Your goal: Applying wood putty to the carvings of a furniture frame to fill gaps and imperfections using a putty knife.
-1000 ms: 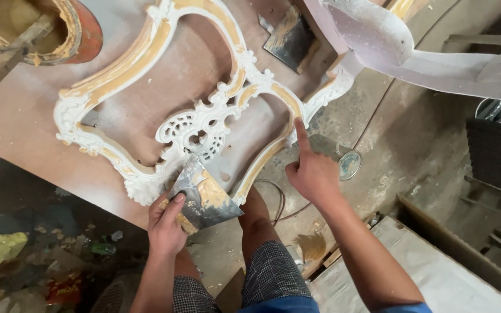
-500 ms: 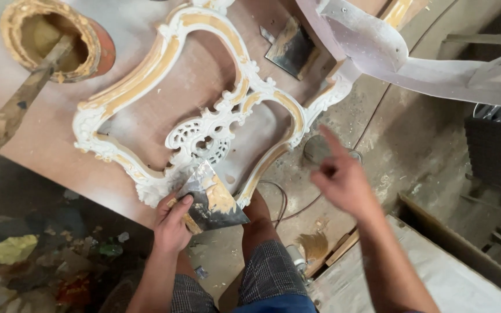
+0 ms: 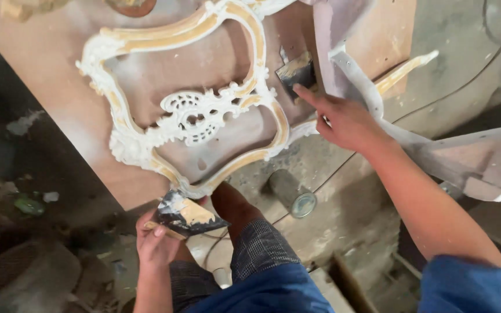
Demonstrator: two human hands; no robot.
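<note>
Gripping a putty-smeared scraper (image 3: 188,215) by its handle, the left hand (image 3: 156,242) sits just below the desk (image 3: 47,81) edge, the blade's tip close to the lower rim of the carved frame (image 3: 192,116). That frame, white with yellow patches, lies flat on the brown desk, its scrolled centre facing up. The right hand (image 3: 346,120) holds nothing; its forefinger is stretched out and points at a second, dark scraper (image 3: 297,72) lying on the desk beside the frame's right side. A round can (image 3: 290,192) lies on the dusty floor (image 3: 465,46) below, near the person's knee (image 3: 233,206).
</note>
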